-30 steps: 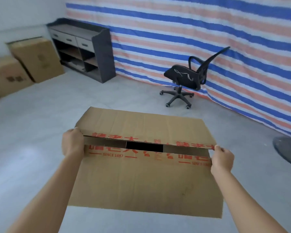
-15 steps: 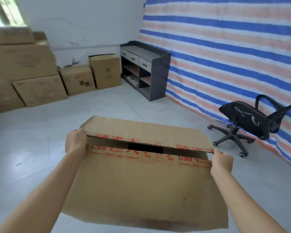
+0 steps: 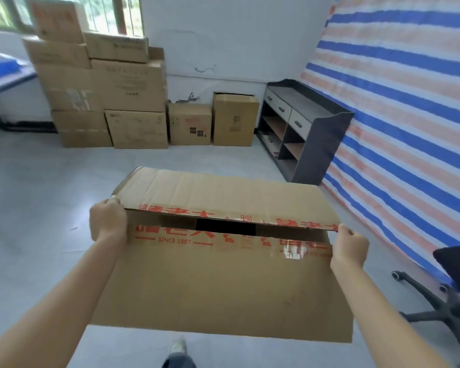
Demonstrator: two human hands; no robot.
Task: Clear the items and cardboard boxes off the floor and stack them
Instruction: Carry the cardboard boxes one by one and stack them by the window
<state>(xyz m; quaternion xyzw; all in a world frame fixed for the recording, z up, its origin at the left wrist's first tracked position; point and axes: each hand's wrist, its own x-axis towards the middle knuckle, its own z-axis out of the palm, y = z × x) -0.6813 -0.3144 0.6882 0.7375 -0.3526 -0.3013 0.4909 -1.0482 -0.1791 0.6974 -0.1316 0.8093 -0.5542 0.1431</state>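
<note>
I carry a large flattened cardboard box (image 3: pixel 218 285) with red print in front of me, above the grey floor. My left hand (image 3: pixel 107 221) grips its left edge at the fold. My right hand (image 3: pixel 349 247) grips the right edge at the same height. The upper flap tilts away from me. Ahead, against the white wall, stands a stack of cardboard boxes (image 3: pixel 101 88), several high. Two smaller boxes, one (image 3: pixel 190 124) with black print and a taller one (image 3: pixel 235 119), stand on the floor to its right.
A dark cabinet (image 3: pixel 306 128) with drawers and shelves stands against the striped tarp wall (image 3: pixel 398 102) on the right. A black office chair (image 3: pixel 446 301) sits at the lower right. A table (image 3: pixel 3 75) is at the far left. My shoe (image 3: pixel 178 347) shows below the box.
The view has swung left: the chair has slid to the right edge and the box stack by the wall has come to the centre. Both hands keep the same hold on the flattened box.
</note>
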